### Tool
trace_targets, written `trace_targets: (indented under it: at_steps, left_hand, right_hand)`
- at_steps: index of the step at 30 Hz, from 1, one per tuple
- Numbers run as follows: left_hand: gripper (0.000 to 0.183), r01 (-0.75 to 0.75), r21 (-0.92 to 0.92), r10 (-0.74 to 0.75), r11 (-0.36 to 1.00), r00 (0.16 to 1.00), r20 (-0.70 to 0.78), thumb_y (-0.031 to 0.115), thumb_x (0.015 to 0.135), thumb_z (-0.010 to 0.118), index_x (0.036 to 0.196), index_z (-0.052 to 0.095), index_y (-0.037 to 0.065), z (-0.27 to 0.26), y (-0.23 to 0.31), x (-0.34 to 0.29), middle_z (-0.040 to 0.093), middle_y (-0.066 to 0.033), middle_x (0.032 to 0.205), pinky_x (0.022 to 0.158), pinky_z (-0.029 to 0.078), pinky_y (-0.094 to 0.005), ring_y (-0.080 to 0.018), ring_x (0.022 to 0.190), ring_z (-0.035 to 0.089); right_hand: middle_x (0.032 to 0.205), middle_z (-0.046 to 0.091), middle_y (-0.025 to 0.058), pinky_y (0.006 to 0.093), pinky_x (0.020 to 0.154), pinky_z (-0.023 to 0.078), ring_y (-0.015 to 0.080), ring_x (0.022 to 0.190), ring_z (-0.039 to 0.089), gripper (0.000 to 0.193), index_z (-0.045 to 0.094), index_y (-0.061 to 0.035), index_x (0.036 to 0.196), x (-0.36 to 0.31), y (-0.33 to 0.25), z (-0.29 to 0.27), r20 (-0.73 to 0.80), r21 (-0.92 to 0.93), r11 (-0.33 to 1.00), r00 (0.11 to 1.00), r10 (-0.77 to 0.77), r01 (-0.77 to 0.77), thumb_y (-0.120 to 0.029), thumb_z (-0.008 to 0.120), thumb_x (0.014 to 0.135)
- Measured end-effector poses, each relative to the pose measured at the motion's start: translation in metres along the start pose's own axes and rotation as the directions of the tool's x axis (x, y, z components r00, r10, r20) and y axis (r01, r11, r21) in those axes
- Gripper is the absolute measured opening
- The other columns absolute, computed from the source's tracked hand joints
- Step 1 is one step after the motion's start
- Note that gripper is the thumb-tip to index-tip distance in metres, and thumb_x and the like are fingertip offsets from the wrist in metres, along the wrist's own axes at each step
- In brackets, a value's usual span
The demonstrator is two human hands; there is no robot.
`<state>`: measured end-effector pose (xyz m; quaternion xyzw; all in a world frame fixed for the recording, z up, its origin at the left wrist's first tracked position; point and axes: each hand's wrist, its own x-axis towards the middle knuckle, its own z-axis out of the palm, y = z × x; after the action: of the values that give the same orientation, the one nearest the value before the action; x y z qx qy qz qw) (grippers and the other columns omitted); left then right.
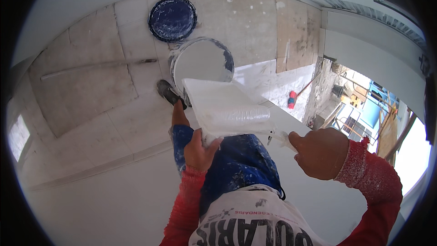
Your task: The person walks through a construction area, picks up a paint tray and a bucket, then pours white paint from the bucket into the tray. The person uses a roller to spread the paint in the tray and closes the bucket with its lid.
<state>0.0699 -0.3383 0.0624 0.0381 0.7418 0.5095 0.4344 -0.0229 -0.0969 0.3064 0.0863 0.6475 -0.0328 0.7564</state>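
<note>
A white paint tray (207, 96) is tilted in front of my shorts, its far end close to the rim of a large bucket (231, 61) of white paint. My left hand (199, 151) is closed around the tray's near left corner, thumb on top. Across the tray lies a paint roller (241, 116), its sleeve coated in wet white paint. My right hand (322, 153) is wrapped around the roller's handle, out to the right of the tray. Both red sleeves carry dried paint specks.
Beyond the bucket, a dark blue lid (172, 19) smeared with white lies on the floor. A long thin pole (91, 69) rests at the left. My dark shoe (168, 93) stands beside the bucket. At the right, a red-headed broom (292, 99) lies near a bright opening with planks and a blue structure.
</note>
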Motion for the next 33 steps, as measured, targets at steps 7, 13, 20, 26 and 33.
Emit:
trace_targets:
  at_steps: [7,13,20,26,33]
  left_hand:
    - [0.048,-0.022,0.079,0.019,0.997,0.999,0.038,0.036,0.081,0.08,0.108,0.062,0.0,0.003,-0.001,-0.004,0.071,-0.0153,0.085,0.065,0.056,-0.035,-0.0297,0.073,0.072]
    - [0.049,-0.023,0.041,0.022,0.999,1.0,0.019,0.036,0.08,0.08,0.108,0.062,0.0,0.003,-0.008,-0.006,0.071,-0.0162,0.085,0.065,0.056,-0.0357,-0.0308,0.073,0.071]
    - [0.045,-0.01,0.011,0.01,1.0,1.0,-0.011,0.034,0.082,0.079,0.103,0.061,0.0,0.004,-0.008,-0.011,0.07,-0.0143,0.085,0.066,0.055,-0.0343,-0.0264,0.074,0.072]
    - [0.045,0.019,-0.007,-0.019,1.0,0.999,-0.028,0.036,0.079,0.08,0.103,0.064,0.003,0.005,-0.005,-0.007,0.07,-0.0144,0.082,0.064,0.055,-0.0361,-0.031,0.072,0.07]
    - [0.044,-0.008,0.012,0.008,1.0,1.0,-0.013,0.035,0.079,0.081,0.103,0.064,0.003,0.004,-0.005,-0.005,0.07,-0.0133,0.086,0.064,0.055,-0.0353,-0.03,0.072,0.071]
  right_hand:
    - [0.078,0.07,0.0162,0.0414,0.065,0.06,0.0312,0.073,0.072,0.036,0.056,0.0015,0.119,0.027,-0.005,0.007,-0.01,0.014,1.0,1.0,0.006,-0.005,-0.024,0.058,0.095]
    - [0.081,0.071,0.018,0.0425,0.068,0.06,0.0317,0.077,0.073,0.035,0.057,0.0016,0.118,0.02,-0.008,-0.013,0.107,-0.046,0.995,0.99,0.093,-0.089,-0.025,0.057,0.094]
    - [0.081,0.071,0.0186,0.0435,0.071,0.06,0.0324,0.079,0.073,0.034,0.058,0.0022,0.115,-0.004,-0.016,-0.02,0.131,-0.079,0.994,0.988,0.083,-0.073,-0.023,0.055,0.094]
    - [0.09,0.072,0.0192,0.0425,0.071,0.06,0.0331,0.083,0.073,0.03,0.062,0.0044,0.112,0.058,-0.018,-0.02,0.103,-0.077,0.997,0.994,0.029,-0.021,-0.014,0.056,0.088]
    - [0.093,0.072,0.0207,0.044,0.073,0.06,0.0329,0.086,0.073,0.028,0.067,0.0054,0.106,0.13,-0.023,-0.037,0.093,-0.118,0.992,0.995,-0.028,0.039,-0.01,0.054,0.086]
